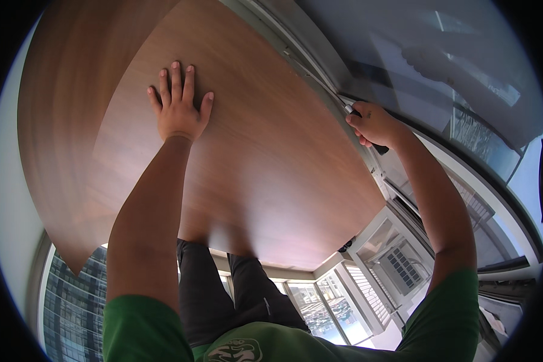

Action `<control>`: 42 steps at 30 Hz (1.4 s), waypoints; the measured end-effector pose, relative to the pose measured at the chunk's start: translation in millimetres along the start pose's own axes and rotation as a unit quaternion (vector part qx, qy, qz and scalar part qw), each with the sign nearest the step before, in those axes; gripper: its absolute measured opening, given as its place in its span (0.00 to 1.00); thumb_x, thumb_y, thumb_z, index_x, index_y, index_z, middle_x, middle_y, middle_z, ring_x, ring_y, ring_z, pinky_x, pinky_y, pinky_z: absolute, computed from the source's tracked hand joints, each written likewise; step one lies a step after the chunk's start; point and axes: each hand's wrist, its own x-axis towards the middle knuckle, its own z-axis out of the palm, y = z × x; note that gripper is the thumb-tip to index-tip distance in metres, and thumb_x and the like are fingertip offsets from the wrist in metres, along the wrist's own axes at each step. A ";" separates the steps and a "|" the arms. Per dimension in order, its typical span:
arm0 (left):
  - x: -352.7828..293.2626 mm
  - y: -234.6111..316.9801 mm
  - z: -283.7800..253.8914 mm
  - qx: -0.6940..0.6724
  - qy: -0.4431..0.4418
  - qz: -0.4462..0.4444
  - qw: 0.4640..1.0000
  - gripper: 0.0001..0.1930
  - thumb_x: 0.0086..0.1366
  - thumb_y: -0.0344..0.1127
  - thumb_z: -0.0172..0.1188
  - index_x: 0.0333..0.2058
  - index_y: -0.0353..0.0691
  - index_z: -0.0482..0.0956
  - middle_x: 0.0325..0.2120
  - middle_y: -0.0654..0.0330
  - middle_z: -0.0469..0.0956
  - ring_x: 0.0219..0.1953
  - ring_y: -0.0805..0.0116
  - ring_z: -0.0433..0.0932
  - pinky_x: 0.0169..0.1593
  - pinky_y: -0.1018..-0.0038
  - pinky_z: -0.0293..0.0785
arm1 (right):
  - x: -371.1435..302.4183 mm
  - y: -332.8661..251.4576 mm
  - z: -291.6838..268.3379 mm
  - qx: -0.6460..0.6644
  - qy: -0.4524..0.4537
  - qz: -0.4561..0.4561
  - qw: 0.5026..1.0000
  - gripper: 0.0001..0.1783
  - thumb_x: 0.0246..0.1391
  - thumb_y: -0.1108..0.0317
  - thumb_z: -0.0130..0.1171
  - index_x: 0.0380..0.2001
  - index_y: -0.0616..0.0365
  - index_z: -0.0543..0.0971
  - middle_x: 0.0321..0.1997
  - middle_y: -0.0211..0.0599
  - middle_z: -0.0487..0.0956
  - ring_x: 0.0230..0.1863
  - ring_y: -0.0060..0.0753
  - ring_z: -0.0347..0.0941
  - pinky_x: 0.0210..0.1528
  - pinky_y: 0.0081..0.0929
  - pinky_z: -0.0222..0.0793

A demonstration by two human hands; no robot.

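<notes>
My left hand lies flat with fingers spread on a broad brown wood-grain panel. Nothing is held in it. At the panel's right edge, beside the window frame, my right hand is closed round a black-handled screwdriver. The screwdriver's silver collar shows past my thumb, and its thin shaft points up and left toward the gap between panel and frame. Exactly where the tip touches I cannot tell.
A dark window pane with reflections and a light metal frame run along the right. Outside stands an air-conditioner unit. More windows lie beyond my legs. A pale wall borders the panel on the left.
</notes>
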 end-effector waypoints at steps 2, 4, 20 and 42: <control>-0.8 0.1 1.2 -0.002 0.000 0.000 1.000 0.38 0.71 0.65 0.43 0.75 0.59 0.50 0.77 0.66 0.44 0.78 0.57 0.41 0.76 0.46 0.33 | -14.5 11.5 6.5 0.085 0.001 0.008 0.996 0.18 0.71 0.53 0.50 0.44 0.58 0.76 0.25 0.32 0.74 0.21 0.26 0.73 0.26 0.29 0.71; -1.2 -2.9 2.7 -0.004 0.005 0.001 1.000 0.38 0.71 0.65 0.43 0.75 0.59 0.50 0.77 0.66 0.44 0.78 0.57 0.41 0.76 0.45 0.33 | -33.5 4.9 8.7 0.126 0.020 0.054 0.990 0.18 0.71 0.52 0.50 0.41 0.58 0.75 0.24 0.30 0.72 0.21 0.22 0.73 0.25 0.26 0.70; -3.1 -7.3 2.8 0.022 -0.007 -0.006 1.000 0.37 0.72 0.66 0.40 0.75 0.60 0.50 0.77 0.66 0.44 0.78 0.57 0.40 0.76 0.45 0.33 | 2.6 -10.4 21.6 -0.163 0.107 -0.008 0.981 0.22 0.73 0.53 0.42 0.45 0.60 0.77 0.42 0.54 0.83 0.48 0.58 0.80 0.49 0.48 0.72; 3.4 6.5 -0.6 0.018 -0.020 -0.009 1.000 0.38 0.72 0.66 0.42 0.75 0.60 0.49 0.77 0.66 0.43 0.78 0.58 0.40 0.77 0.47 0.32 | 25.4 15.3 40.8 -0.202 0.108 0.017 0.973 0.23 0.73 0.51 0.41 0.49 0.60 0.76 0.45 0.55 0.83 0.49 0.60 0.79 0.50 0.50 0.72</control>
